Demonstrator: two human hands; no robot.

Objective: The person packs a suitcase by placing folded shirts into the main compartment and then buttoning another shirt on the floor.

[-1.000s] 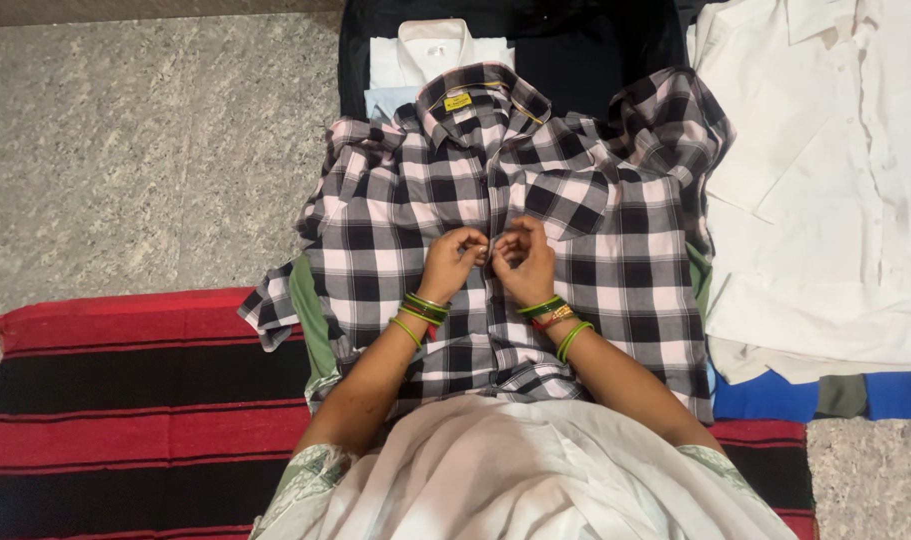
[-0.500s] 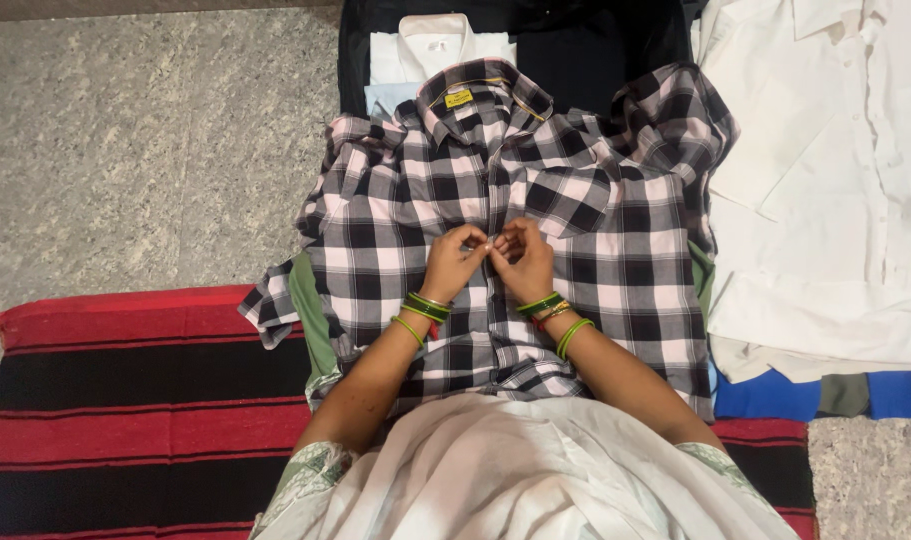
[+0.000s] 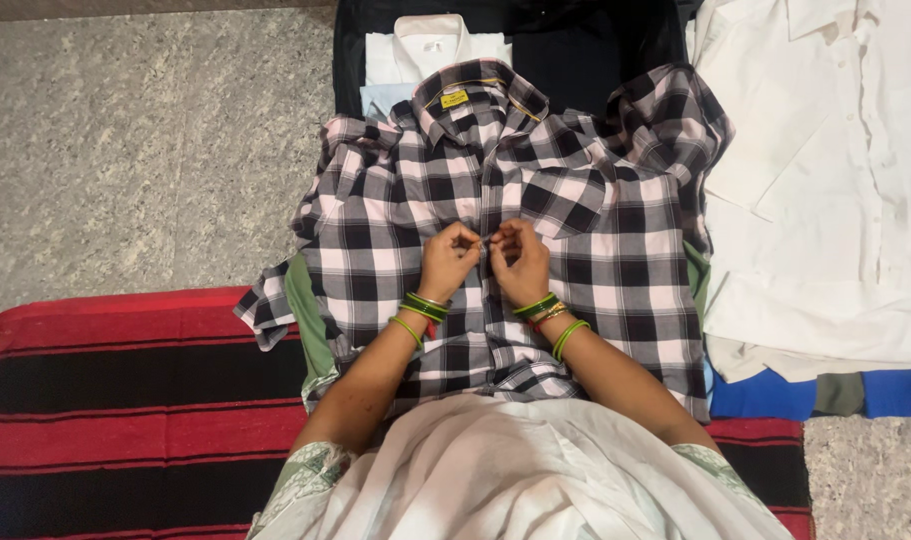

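Head view | checked shirt lies flat on striped mat, collar away from the person, placket running lengthwise | left hand and right hand pinch placket mid-chest, equally near | white shirts just right.

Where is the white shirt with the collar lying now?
In the head view, the white shirt lies spread out at the right, beside the checked shirt, above a blue cloth.
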